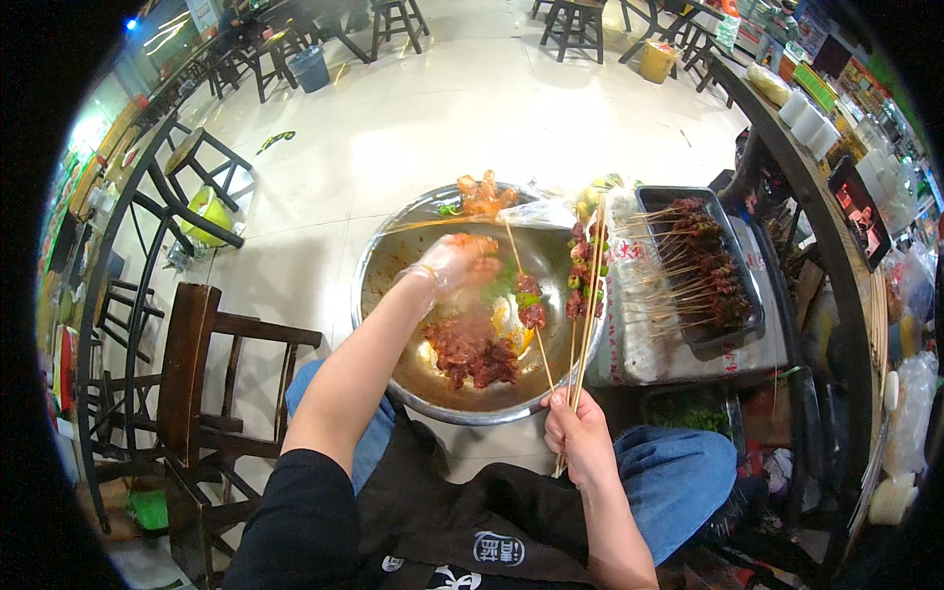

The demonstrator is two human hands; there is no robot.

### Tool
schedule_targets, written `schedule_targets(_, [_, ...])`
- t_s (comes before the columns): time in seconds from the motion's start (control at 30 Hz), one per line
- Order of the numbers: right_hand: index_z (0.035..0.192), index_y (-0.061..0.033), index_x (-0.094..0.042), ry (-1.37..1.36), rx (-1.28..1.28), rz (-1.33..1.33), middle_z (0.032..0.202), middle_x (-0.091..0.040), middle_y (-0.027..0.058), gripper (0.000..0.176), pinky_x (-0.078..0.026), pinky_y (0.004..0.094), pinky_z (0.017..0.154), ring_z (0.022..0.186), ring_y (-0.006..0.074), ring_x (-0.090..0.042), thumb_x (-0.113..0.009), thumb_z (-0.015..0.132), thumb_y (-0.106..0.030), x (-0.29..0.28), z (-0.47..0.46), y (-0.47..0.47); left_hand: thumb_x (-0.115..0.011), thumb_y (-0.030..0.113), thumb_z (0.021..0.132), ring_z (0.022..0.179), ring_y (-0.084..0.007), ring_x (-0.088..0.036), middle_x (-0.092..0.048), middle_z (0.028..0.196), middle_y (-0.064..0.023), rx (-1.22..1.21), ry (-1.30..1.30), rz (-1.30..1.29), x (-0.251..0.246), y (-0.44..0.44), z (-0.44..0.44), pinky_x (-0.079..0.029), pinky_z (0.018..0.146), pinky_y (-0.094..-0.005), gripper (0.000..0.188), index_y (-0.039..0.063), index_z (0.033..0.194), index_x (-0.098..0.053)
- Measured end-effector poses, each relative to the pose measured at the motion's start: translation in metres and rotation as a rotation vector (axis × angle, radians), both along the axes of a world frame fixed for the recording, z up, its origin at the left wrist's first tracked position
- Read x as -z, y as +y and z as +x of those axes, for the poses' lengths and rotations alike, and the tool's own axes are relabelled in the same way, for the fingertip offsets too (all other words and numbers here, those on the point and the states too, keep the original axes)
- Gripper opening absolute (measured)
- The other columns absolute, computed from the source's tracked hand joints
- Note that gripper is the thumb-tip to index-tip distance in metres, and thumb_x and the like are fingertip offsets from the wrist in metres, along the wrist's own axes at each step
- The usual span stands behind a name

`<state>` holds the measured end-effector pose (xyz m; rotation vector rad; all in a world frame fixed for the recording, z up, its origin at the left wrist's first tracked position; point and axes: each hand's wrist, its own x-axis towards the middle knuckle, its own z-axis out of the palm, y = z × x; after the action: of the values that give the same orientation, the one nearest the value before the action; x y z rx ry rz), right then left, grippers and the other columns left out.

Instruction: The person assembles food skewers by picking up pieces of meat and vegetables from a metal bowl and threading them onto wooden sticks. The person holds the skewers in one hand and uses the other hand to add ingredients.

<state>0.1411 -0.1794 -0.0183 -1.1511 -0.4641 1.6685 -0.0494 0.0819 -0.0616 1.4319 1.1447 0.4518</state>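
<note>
A large steel bowl (394,269) sits before my knees, with raw red meat pieces (472,350) in it beside green pepper and a white and yellow smear. My left hand (464,258), in a clear plastic glove stained orange, is over the bowl and blurred by motion; its fingers are hard to make out. Bare, my right hand (579,431) grips several thin sticks at the bowl's near right rim. One skewer (529,302) carries meat and green pepper; other loaded skewers (577,269) stand alongside bare sticks (590,339).
Right of the bowl, a dark tray (759,317) of meat skewers (708,258) rests on a plastic-covered surface (627,361). An orange-stained plastic glove (483,195) lies at the bowl's far rim. A wooden chair (188,369) stands at left, and a cluttered counter (818,199) runs along the right.
</note>
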Motion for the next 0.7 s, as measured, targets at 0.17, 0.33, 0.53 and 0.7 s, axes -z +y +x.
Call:
schedule_targets(0.17, [0.093,-0.0057,-0.053,-0.014,-0.068,-0.009,0.056,-0.036,-0.0048,0.011,-0.018,0.0212,0.039,0.042,0.0041,-0.025,-0.051,0.097,-0.015,-0.001,-0.003,-0.002,-0.048,0.019,0.098,0.105,-0.0255,-0.060,-0.058,0.117,-0.0173,-0.342,-0.871,-0.517,-0.046,-0.010,-0.010,-0.053,0.092,-0.0386,0.032,-0.001,0.124,-0.047])
schedule_targets(0.33, [0.094,-0.0044,-0.054,0.000,-0.078,-0.030,0.057,-0.035,-0.0059,0.010,-0.020,0.0202,0.039,0.044,0.0032,-0.026,-0.051,0.097,-0.013,0.000,-0.005,-0.003,-0.047,0.021,0.099,0.105,-0.0268,-0.060,-0.058,0.117,-0.0180,-0.360,-0.937,-0.501,-0.048,-0.011,-0.017,-0.054,0.090,-0.0431,0.032,-0.001,0.122,-0.047])
schedule_targets(0.53, [0.093,-0.0049,-0.055,-0.012,-0.075,-0.037,0.057,-0.036,-0.0058,0.010,-0.020,0.0200,0.039,0.043,0.0030,-0.026,-0.051,0.097,-0.013,0.001,-0.006,-0.003,-0.050,0.019,0.098,0.102,-0.0250,-0.061,-0.059,0.114,-0.0176,-0.351,-0.935,-0.428,-0.056,-0.018,-0.016,-0.055,0.089,-0.0414,0.031,-0.001,0.121,-0.047])
schedule_targets(0.7, [0.092,-0.0054,-0.054,-0.007,-0.082,-0.020,0.056,-0.036,-0.0061,0.010,-0.020,0.0199,0.039,0.042,0.0030,-0.026,-0.051,0.097,-0.014,0.003,-0.006,-0.003,-0.053,0.018,0.096,0.106,-0.0244,-0.059,-0.055,0.120,-0.0175,-0.326,-0.899,-0.389,-0.056,-0.019,-0.017,-0.052,0.093,-0.0411,0.025,0.005,0.117,-0.047])
